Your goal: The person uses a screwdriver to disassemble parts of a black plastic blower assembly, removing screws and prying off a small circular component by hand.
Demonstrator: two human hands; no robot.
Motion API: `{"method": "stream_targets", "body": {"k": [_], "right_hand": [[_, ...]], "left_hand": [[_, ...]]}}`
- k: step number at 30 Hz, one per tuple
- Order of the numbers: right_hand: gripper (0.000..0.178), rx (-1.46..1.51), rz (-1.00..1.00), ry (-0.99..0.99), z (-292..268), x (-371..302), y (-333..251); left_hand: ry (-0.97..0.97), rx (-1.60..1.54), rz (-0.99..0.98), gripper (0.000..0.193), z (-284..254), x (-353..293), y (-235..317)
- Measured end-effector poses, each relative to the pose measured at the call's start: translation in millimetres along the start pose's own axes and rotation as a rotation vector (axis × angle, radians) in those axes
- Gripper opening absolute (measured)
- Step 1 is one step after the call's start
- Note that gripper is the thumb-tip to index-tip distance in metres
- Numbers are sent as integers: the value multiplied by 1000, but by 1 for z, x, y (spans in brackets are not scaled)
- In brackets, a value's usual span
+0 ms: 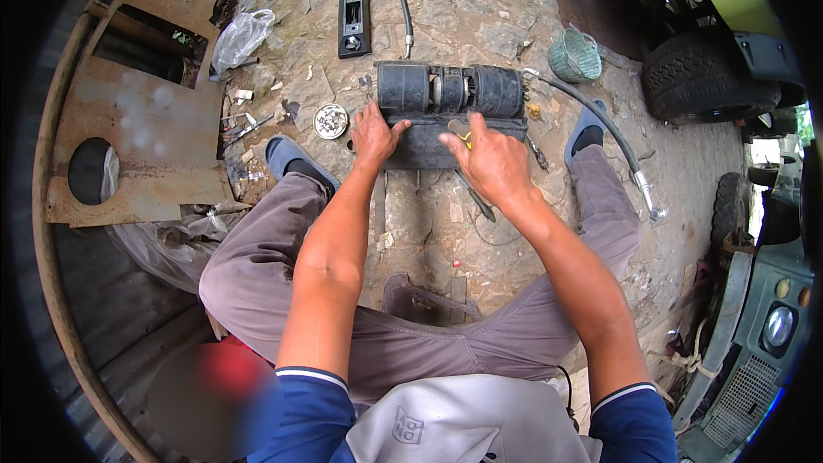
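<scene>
A black plastic blower unit (411, 90) lies on the ground in front of me, with two rounded drums along its far side and a flat panel nearer me. My left hand (373, 135) grips the unit's left end, its thumb spread over the panel. Above the panel's right half, my right hand (493, 159) is closed round a small tool with a yellow handle (461, 131); its working end is hard to make out. Beneath that hand, a dark slim tool (474, 195) lies on the ground.
A round tin of small screws (330, 121) stands left of the unit. Beyond are a black rectangular panel (353, 15) and a short hose (400, 0). A longer hose (600, 116) passes my right foot, near a green basket (574, 56). Rusty sheet metal (137, 120) stands left; vehicles stand right.
</scene>
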State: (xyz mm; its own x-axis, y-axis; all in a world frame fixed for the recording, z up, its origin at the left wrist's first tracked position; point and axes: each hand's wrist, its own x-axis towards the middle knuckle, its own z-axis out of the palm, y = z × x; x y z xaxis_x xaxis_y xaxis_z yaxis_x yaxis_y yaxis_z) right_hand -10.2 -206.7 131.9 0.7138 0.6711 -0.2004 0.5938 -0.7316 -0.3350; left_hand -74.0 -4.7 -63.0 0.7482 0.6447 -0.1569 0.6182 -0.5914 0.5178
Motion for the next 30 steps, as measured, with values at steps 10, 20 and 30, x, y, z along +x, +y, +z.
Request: {"method": "stream_targets", "body": {"k": [10,20,30], "right_hand": [[31,-31,118,-122,-3,-2,-6],[35,-24,-87,62,12,-11,4],[31,4,-111,160,27,-19,15]], "left_hand": [[63,-97,30,64,3,6,-6],[252,-180,122,60,6,7,-13],[252,-298,98,60,6,10,-18]]}}
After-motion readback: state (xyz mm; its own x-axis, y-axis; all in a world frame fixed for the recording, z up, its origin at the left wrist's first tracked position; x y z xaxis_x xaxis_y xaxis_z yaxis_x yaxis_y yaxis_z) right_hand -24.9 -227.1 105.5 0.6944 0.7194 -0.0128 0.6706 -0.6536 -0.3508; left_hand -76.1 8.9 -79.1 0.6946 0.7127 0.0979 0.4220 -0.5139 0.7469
